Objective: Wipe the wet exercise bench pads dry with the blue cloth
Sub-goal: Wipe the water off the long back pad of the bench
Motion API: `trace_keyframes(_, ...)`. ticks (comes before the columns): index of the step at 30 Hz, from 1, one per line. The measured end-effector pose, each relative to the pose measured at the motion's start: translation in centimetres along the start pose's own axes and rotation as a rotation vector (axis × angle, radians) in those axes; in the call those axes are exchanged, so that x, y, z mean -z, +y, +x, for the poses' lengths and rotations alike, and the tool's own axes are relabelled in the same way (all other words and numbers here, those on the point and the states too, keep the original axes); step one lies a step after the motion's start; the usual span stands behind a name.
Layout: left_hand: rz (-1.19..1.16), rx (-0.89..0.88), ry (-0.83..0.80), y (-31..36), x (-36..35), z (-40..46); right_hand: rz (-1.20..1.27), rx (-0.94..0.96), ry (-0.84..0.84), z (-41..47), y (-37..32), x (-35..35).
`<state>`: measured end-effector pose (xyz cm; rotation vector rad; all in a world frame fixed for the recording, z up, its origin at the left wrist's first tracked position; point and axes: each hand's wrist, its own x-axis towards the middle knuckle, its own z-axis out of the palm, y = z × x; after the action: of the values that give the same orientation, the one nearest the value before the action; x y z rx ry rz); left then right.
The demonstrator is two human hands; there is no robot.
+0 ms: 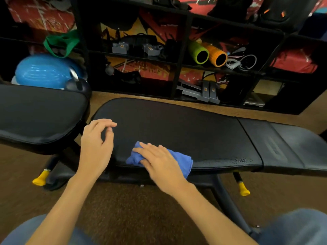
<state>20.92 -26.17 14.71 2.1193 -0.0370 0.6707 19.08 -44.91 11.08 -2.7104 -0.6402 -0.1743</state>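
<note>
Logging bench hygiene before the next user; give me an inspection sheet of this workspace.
Surface: long black padded bench pad, water beads at its near right edge.
Job's things: folded blue cloth on the pad's near edge; second black pad to the left.
Clutter: nothing seen on the pads.
Grippers: right hand flat on the cloth; left hand open, empty, at the pad's left end.
Cables: white cords on the shelf.
Surroundings: black shelving, green foam roller, orange foam roller, blue ball, brown carpet.
</note>
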Motion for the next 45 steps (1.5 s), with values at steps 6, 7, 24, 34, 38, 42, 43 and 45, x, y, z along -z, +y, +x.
trace_keyframes(6, 0.031, -0.001, -0.071, -0.6, 0.8, 0.5, -0.233, -0.167, 0.106, -2.3, 8.6, 3.6)
trace_keyframes(7, 0.039, -0.004, -0.069, -0.5, 0.9, 0.6, -0.231, -0.226, 0.151, -3.1, 10.4, 4.4)
trace_keyframes(24, 0.227, 0.126, -0.244, 0.4, 1.9, 4.0, -0.193, -0.474, -0.072, 1.8, 11.6, 4.4)
trace_keyframes(34, 0.143, 0.214, -0.1, -3.4, 2.0, 4.9, -0.128, 0.007, -0.104, 6.3, -4.5, -2.3)
trace_keyframes(38, 0.085, 0.239, -0.109, -3.4, 1.8, 5.0, -0.218, 0.244, -0.124, 2.7, -3.2, -1.8)
trace_keyframes(42, 0.044, 0.275, -0.079, -3.3, 2.7, 5.1, -0.254, 0.176, -0.155, -1.4, 3.3, 1.1)
trace_keyframes(43, 0.026, 0.284, -0.062, -3.4, 3.2, 5.0, -0.237, 0.13, -0.163, -2.2, 4.7, 1.9)
trace_keyframes(45, 0.001, 0.284, -0.032, -3.6, 4.0, 4.9, -0.215, 0.057, -0.181, -3.1, 6.1, 2.9)
